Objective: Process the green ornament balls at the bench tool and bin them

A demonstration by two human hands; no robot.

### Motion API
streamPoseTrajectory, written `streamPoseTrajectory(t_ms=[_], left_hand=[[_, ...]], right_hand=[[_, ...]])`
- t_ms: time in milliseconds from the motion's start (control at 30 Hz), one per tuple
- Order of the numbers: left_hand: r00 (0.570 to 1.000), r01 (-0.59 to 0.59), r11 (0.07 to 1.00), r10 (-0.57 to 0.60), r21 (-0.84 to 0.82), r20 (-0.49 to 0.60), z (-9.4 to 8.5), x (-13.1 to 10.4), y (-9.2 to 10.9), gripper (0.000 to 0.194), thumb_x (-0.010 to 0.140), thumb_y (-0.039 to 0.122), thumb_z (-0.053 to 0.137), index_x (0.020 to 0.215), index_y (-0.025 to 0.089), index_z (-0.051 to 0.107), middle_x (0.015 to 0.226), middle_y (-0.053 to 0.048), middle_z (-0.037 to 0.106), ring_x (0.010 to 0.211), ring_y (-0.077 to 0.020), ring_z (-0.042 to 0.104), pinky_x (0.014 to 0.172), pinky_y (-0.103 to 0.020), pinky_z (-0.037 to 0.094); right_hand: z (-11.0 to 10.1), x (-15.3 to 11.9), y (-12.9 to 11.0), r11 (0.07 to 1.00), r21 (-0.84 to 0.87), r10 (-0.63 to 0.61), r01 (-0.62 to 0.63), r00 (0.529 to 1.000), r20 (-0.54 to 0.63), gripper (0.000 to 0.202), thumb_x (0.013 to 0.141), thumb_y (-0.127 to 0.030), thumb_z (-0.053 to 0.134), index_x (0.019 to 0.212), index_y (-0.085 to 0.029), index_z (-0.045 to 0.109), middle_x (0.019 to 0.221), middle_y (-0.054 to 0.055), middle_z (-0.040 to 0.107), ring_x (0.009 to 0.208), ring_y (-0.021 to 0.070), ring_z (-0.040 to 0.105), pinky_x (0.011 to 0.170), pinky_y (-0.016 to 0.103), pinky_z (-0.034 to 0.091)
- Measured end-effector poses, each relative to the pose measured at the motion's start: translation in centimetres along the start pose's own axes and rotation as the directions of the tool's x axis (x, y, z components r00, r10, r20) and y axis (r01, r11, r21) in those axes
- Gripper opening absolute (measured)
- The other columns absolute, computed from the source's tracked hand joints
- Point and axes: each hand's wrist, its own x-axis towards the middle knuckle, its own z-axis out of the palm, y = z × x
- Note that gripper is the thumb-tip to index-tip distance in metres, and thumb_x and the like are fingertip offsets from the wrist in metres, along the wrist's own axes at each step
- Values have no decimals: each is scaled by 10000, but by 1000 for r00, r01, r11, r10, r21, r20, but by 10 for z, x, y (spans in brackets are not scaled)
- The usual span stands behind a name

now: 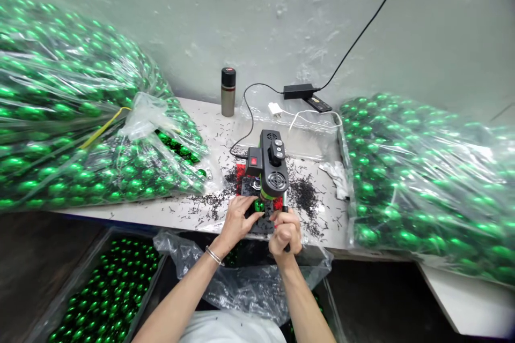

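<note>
A small black machine like a bench drill press [273, 163] stands on the table, with a red switch on its left side. My left hand [240, 217] is beneath its head, thumb and fingers around a shiny green ball [259, 206]. The ball sits on the machine's dark base [259, 225], partly hidden by the fingers. My right hand [286, 233] is closed around the black-gripped lever [285, 208] at the machine's right side. Small black pieces [304, 195] lie heaped and scattered about the base.
Large clear bags of green balls stand left [92, 112] and right [418, 182]. Behind are a bottle [228, 94], a power adapter [300, 91] with cables and a clear plastic tray [309, 142]. A white glove [338, 177] lies right. Below sits a bin of green balls [110, 289].
</note>
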Motion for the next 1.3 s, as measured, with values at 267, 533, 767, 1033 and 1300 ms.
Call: streamPoseTrajectory(t_ms=[267,533,767,1033,1300], left_hand=[[1000,-6,1000,5,-25,-17,2,3,-1,301,853,313,722,1125,191,692,1039,-102,734,973,-265,646,896,-436,501],[980,-127,991,132,42,-152,-14,-21,6,304,900,318,667,1175,191,640,1074,-106,729,1001,-261,650,903,-434,494],[902,-344,909,390,235,-188,-50,-58,18,253,932,186,600,1184,207,595,1077,-84,753,998,-208,666,951,-379,438],[897,-396,874,434,283,-87,-56,-80,4,357,907,433,644,1186,212,628,1068,-75,758,1021,-224,659,989,-385,416],[927,-81,854,254,514,-275,-101,19,-32,253,963,171,479,1135,167,664,1102,-126,725,1048,-268,609,924,-422,429]], right_hand=[[-7,23,-14,998,-39,-45,48,997,64,295,976,-168,352,699,-215,439,698,-14,518,627,120,534,707,330,483],[-13,88,-54,957,12,290,-290,956,49,329,976,-180,420,648,-206,441,653,-24,480,603,105,479,582,272,379],[-7,77,-52,971,12,239,-239,971,-18,351,976,-193,430,625,-209,438,637,-23,484,596,112,484,571,280,367],[-8,74,-49,977,-2,215,-215,976,-19,334,962,-167,449,630,-202,448,646,-22,500,601,110,494,570,271,365],[-9,70,-45,985,0,172,-172,985,-23,354,947,-136,459,599,-196,428,631,-20,496,587,106,491,560,266,359]])
